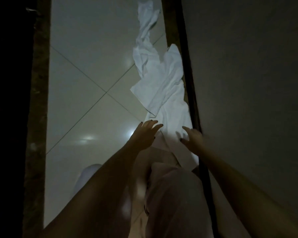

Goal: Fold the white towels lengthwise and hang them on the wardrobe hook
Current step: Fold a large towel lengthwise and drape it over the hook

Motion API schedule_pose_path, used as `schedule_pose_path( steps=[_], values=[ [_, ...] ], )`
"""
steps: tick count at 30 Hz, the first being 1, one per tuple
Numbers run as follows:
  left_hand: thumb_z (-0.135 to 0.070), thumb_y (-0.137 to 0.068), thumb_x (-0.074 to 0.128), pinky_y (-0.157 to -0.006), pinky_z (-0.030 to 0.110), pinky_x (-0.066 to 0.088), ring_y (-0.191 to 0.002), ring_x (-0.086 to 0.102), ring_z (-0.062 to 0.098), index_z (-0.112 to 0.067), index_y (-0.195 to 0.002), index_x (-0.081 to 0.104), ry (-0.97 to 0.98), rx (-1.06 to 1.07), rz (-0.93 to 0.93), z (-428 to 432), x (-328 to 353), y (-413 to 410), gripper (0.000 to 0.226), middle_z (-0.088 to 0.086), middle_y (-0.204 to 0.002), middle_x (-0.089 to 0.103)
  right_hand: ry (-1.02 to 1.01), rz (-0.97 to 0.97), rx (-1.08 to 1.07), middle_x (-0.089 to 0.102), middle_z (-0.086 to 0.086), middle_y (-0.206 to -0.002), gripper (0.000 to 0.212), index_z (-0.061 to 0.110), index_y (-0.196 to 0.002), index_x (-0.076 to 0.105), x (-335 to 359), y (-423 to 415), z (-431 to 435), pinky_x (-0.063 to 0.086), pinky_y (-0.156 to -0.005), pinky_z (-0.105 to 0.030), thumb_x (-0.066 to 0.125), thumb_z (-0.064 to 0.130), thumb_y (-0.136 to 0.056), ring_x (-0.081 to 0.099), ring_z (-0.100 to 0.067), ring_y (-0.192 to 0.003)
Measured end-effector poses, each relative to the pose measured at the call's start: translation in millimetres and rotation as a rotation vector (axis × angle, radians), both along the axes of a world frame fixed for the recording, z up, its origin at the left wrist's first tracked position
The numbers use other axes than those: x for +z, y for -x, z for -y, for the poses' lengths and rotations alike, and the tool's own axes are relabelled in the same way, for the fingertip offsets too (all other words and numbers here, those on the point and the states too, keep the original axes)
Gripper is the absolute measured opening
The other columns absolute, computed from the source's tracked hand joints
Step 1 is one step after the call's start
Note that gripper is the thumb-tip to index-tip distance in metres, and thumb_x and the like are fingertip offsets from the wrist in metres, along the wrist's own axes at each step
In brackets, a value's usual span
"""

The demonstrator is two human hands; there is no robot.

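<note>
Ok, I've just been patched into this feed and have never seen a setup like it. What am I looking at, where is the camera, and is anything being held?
There is no machine here. A person is working with bare hands, and the single picture comes from a camera worn on their head, looking forward and down. The light is dim. A crumpled white towel lies stretched out on the glossy tiled floor, alongside a dark frame on the right. The left hand and the right hand both reach for the towel's near end with fingers spread. They are at or on the cloth, but neither has closed round it, so nothing is held yet. The pale shape at the bottom is the person's own clothing.
</note>
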State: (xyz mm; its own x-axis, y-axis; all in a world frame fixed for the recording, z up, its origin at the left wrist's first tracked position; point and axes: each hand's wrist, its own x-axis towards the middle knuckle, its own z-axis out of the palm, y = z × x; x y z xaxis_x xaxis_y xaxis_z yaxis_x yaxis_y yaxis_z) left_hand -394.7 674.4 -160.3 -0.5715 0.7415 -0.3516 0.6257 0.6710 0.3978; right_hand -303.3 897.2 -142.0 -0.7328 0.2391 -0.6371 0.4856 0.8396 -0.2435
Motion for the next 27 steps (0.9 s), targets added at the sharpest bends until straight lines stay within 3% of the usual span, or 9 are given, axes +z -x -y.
schedule_pose_path(
  steps=[9,14,16,17,18,19,21,24,27],
  values=[
    [-0.031,-0.088,0.065,-0.112,0.040,0.027,-0.140,0.029,0.023,-0.024,-0.147,0.033,-0.099,-0.223,-0.007,-58,-176,-16,0.067,0.003,-0.153,0.031,-0.151,0.010,0.012,0.023,-0.012,-0.157,0.088,0.029,-0.156,0.009,-177,-93,-24,0.033,-0.110,-0.040,0.052,0.065,-0.088,0.028,-0.028,-0.141],
    [-0.038,-0.089,0.061,-0.116,0.048,0.016,-0.146,0.014,0.023,-0.029,-0.150,0.023,-0.004,-0.356,-0.044,-87,-227,-36,0.073,0.000,-0.158,0.020,-0.164,0.118,0.043,-0.003,-0.016,-0.162,0.091,0.027,-0.156,-0.002,-234,-128,-16,0.004,-0.119,-0.050,0.048,0.064,-0.090,-0.002,-0.032,-0.150],
    [-0.034,-0.089,0.063,-0.114,0.044,0.021,-0.145,0.016,0.025,-0.025,-0.149,0.028,-0.003,-0.341,-0.061,-91,-238,-40,0.071,0.004,-0.157,0.022,-0.217,0.085,0.033,0.008,-0.025,-0.160,0.078,0.017,-0.155,0.016,-237,-130,-10,0.009,-0.117,-0.057,0.054,0.048,-0.094,0.009,-0.041,-0.148],
    [-0.031,-0.087,0.066,-0.112,0.041,0.024,-0.144,0.019,0.026,-0.022,-0.148,0.032,-0.030,-0.318,-0.064,-91,-240,-40,0.069,0.007,-0.156,0.025,-0.246,-0.049,0.033,0.029,-0.032,-0.151,0.065,0.008,-0.146,0.040,-236,-127,-8,0.024,-0.110,-0.063,0.061,0.035,-0.092,0.029,-0.048,-0.140],
    [-0.029,-0.086,0.067,-0.112,0.039,0.025,-0.142,0.022,0.027,-0.019,-0.146,0.036,-0.058,-0.299,-0.056,-89,-240,-40,0.069,0.010,-0.154,0.028,-0.253,-0.193,0.039,0.052,-0.036,-0.130,0.043,-0.002,-0.123,0.062,-233,-124,-8,0.042,-0.095,-0.068,0.065,0.021,-0.086,0.052,-0.053,-0.120],
    [-0.029,-0.085,0.068,-0.111,0.038,0.027,-0.140,0.024,0.029,-0.016,-0.145,0.037,-0.079,-0.298,-0.048,-88,-237,-39,0.069,0.013,-0.152,0.030,-0.248,-0.349,0.012,0.065,-0.034,-0.103,0.024,-0.007,-0.096,0.071,-231,-123,-9,0.054,-0.075,-0.064,0.062,0.009,-0.080,0.065,-0.051,-0.095],
    [-0.031,-0.085,0.068,-0.110,0.040,0.030,-0.137,0.029,0.032,-0.012,-0.143,0.041,-0.121,-0.319,-0.058,-85,-226,-36,0.066,0.017,-0.146,0.037,-0.167,-0.482,-0.086,0.065,-0.027,-0.077,0.008,-0.009,-0.073,0.067,-218,-117,-12,0.055,-0.059,-0.053,0.060,-0.008,-0.075,0.066,-0.043,-0.070],
    [-0.024,-0.084,0.071,-0.098,0.044,0.045,-0.122,0.047,0.040,-0.005,-0.128,0.059,-0.279,-0.278,-0.111,-81,-189,-24,0.050,0.023,-0.124,0.057,-0.147,-0.479,-0.271,0.063,-0.023,-0.087,0.009,-0.008,-0.088,0.065,-188,-100,-16,0.050,-0.068,-0.046,0.059,-0.002,-0.087,0.062,-0.038,-0.079],
    [-0.019,-0.087,0.069,-0.086,0.042,0.049,-0.111,0.055,0.038,-0.005,-0.116,0.068,-0.385,-0.198,-0.136,-79,-132,-4,0.032,0.020,-0.107,0.066,-0.066,-0.609,-0.360,0.064,-0.023,-0.084,0.011,-0.008,-0.086,0.064,-131,-76,-13,0.047,-0.067,-0.036,0.056,-0.001,-0.090,0.062,-0.033,-0.076]
  ],
)
